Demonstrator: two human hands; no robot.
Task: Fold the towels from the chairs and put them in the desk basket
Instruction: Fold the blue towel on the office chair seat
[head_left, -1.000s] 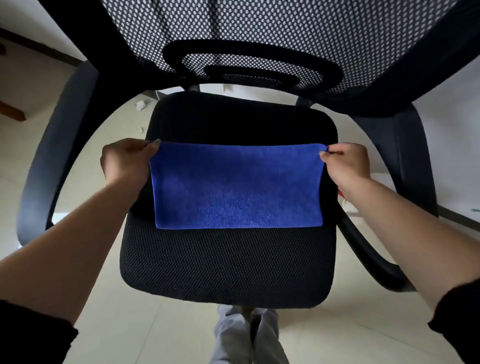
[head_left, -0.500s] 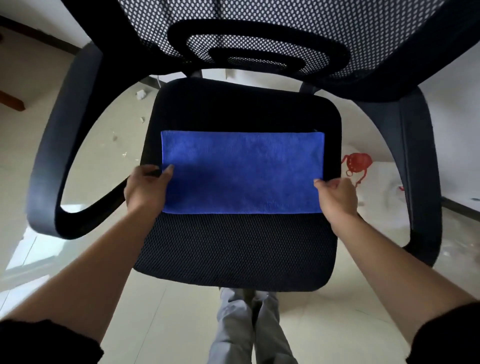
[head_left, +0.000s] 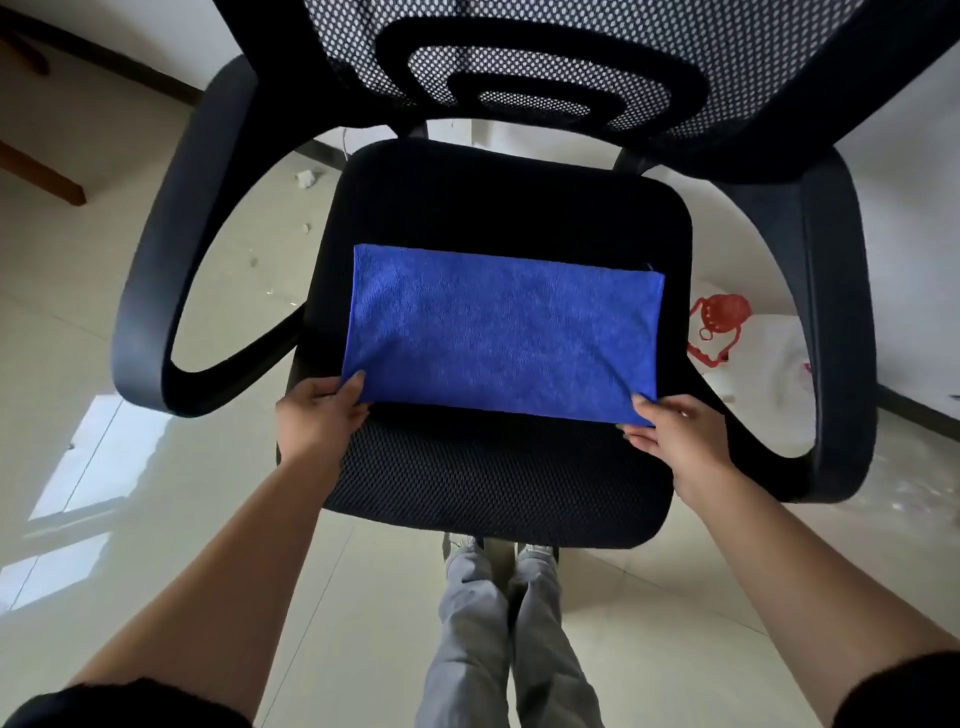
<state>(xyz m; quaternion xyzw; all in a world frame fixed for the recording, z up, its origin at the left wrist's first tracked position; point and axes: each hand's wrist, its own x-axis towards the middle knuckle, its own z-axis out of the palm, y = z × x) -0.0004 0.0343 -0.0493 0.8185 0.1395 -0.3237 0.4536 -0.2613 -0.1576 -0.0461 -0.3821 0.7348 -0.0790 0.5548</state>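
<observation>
A blue towel (head_left: 498, 327), folded into a wide rectangle, lies flat on the black mesh seat of an office chair (head_left: 498, 483). My left hand (head_left: 317, 415) pinches the towel's near left corner. My right hand (head_left: 675, 431) pinches the near right corner. Both near corners are slightly lifted off the seat, while the far edge rests flat. The desk basket is not in view.
The chair's two curved black armrests (head_left: 150, 312) flank the seat, and its mesh backrest (head_left: 571, 62) rises at the top. A red and white plastic bag (head_left: 727, 338) lies on the pale tiled floor at right. Small scraps of litter (head_left: 304, 178) lie at left.
My hands let go of the towel's far corners, slid down its sides to the near corners and now pinch them. The towel stays on the seat.
</observation>
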